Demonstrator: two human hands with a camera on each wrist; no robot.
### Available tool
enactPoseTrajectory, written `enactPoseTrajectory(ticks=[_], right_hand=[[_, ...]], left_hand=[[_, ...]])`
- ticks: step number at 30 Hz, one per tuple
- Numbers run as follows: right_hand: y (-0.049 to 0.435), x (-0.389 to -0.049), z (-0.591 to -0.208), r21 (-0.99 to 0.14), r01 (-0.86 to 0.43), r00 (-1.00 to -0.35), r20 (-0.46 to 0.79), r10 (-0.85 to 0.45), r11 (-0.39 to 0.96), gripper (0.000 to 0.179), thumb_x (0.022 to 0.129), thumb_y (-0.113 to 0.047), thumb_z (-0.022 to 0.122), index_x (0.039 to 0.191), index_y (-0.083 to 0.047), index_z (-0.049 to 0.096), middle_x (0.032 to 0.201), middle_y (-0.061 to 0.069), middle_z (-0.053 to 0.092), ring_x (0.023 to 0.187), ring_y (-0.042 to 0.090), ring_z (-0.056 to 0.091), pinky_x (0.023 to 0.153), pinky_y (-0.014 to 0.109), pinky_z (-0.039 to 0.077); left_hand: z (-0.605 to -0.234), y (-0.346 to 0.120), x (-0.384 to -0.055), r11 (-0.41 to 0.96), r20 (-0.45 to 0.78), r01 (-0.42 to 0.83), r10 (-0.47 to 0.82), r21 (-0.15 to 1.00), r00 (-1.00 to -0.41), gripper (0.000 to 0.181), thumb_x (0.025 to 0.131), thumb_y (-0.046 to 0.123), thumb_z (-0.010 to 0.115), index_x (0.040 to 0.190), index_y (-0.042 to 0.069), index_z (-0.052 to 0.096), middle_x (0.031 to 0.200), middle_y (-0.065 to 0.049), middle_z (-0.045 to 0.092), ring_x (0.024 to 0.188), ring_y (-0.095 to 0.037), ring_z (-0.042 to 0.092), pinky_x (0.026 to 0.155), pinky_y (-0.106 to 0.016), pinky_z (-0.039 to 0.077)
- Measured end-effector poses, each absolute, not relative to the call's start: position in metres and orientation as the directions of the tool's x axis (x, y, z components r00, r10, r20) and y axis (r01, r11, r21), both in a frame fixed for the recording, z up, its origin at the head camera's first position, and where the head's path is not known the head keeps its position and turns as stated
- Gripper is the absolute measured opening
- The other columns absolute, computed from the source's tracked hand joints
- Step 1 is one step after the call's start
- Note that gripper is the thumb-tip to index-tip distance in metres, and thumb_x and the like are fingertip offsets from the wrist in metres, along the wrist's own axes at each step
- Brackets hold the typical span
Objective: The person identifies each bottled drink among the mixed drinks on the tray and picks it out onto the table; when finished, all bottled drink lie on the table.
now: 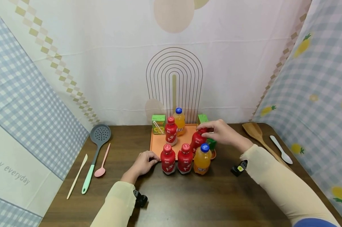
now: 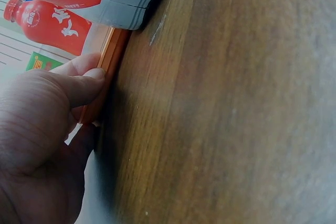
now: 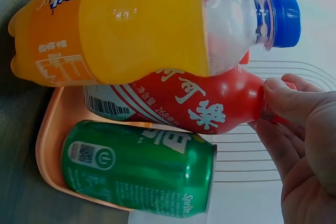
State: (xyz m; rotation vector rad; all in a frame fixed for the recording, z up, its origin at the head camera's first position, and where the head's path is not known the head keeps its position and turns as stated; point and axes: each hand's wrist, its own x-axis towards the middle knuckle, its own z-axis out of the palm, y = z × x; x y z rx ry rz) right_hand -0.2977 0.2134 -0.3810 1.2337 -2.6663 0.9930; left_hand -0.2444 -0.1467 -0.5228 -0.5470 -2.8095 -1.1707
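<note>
My right hand grips a red drink bottle by its cap and neck, the bottle slightly tilted at the right part of the orange tray. Beside that bottle in the right wrist view lies the green Sprite can, also on the tray. Thumb and finger of my left hand pinch the tray's front left corner, seen close in the left wrist view. Another red bottle, an orange soda bottle and a green drink carton stand on the tray.
Two red bottles and an orange soda bottle stand on the table at the tray's front edge. A slotted turner, pink spoon and cream knife lie left. Right lie a wooden spatula and white spoon.
</note>
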Motion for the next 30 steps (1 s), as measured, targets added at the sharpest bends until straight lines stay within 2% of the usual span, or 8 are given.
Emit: enactPoseTrajectory(ticks=[8,14,22,30], right_hand=[[0.226,-0.292,-0.386,-0.535,-0.671,-0.716,0.286,-0.637,0.514,0.030,0.086,-0.012,0.073,0.115,-0.014,0.070,0.112,0.000,0.069,0.086,0.011,0.065,0.072,0.025,0.055],[0.232,-0.288,-0.389,-0.511,-0.689,-0.708,0.326,-0.626,0.513,0.028,0.085,-0.013,0.074,0.113,-0.015,0.071,0.109,-0.001,0.070,0.075,0.011,0.061,0.065,0.026,0.054],[0.234,-0.279,-0.378,-0.500,-0.709,-0.698,0.396,-0.596,0.498,0.030,0.083,-0.011,0.075,0.113,-0.014,0.071,0.113,0.003,0.069,0.089,0.013,0.066,0.069,0.026,0.055],[0.242,-0.273,-0.370,-0.520,-0.712,-0.699,0.459,-0.548,0.471,0.029,0.083,-0.006,0.074,0.111,-0.011,0.071,0.113,0.004,0.069,0.096,0.015,0.066,0.073,0.023,0.055]], left_hand=[[-0.521,-0.146,-0.244,0.647,0.160,0.323,0.299,0.690,-0.941,0.015,0.084,0.004,0.072,0.080,0.019,0.074,0.084,0.011,0.065,0.088,-0.013,0.060,0.085,-0.040,0.048],[-0.522,-0.147,-0.245,0.653,0.151,0.316,0.297,0.689,-0.943,0.017,0.084,0.003,0.072,0.081,0.020,0.074,0.085,0.011,0.065,0.089,-0.013,0.060,0.085,-0.040,0.048],[-0.524,-0.148,-0.246,0.651,0.143,0.313,0.301,0.691,-0.943,0.016,0.085,0.003,0.072,0.081,0.019,0.074,0.086,0.011,0.065,0.090,-0.013,0.060,0.085,-0.040,0.048],[-0.524,-0.148,-0.248,0.653,0.148,0.317,0.302,0.687,-0.942,0.018,0.085,0.003,0.072,0.080,0.020,0.074,0.085,0.011,0.065,0.089,-0.013,0.059,0.085,-0.039,0.048]])
